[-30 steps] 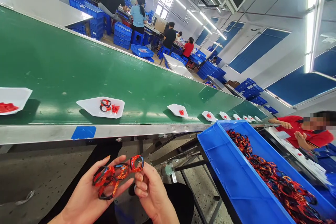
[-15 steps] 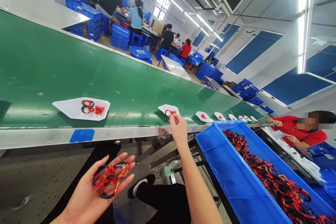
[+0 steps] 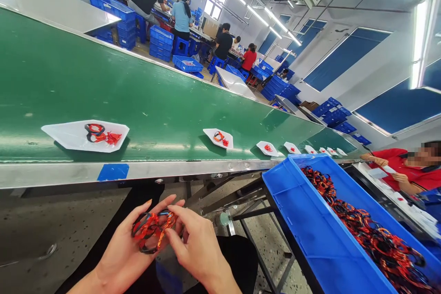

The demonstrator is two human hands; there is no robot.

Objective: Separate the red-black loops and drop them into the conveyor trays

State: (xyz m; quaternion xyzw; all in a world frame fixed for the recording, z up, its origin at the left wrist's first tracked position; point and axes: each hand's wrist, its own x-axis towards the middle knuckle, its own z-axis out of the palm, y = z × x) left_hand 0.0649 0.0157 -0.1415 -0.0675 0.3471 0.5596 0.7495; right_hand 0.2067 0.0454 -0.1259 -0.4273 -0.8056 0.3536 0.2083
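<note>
Above the speckled concrete floor [image 3: 69, 234], just below the steel edge of the conveyor [image 3: 62, 175]: my left hand [image 3: 119, 257] lies palm up with fingers part curled, holding a tangled bundle of woven red, orange and black cord loops [image 3: 151, 232]. My right hand [image 3: 201, 248] sits over the bundle, its fingertips [image 3: 175, 211] pressed on the cords. I cannot tell whether this is a firm pinch.

Nearby, a long blue plastic crate [image 3: 310, 234] holds a heap of similar cord loops [image 3: 365, 234]. On the green belt [image 3: 138, 101], a white angular card [image 3: 58, 131] carries dark and red loops [image 3: 94, 132], and a smaller white card [image 3: 210, 134] lies further along.

Risks, as judged: the loops are interlinked, so pulling one may drag others with it or tighten a snag. My left palm is open, leaving the bundle loosely contained, so a sudden tug could tip a loop off its edge and onto the floor. A loop trailing from my hands could also catch on the steel edge or the crate's rim if I reach across either one.
</note>
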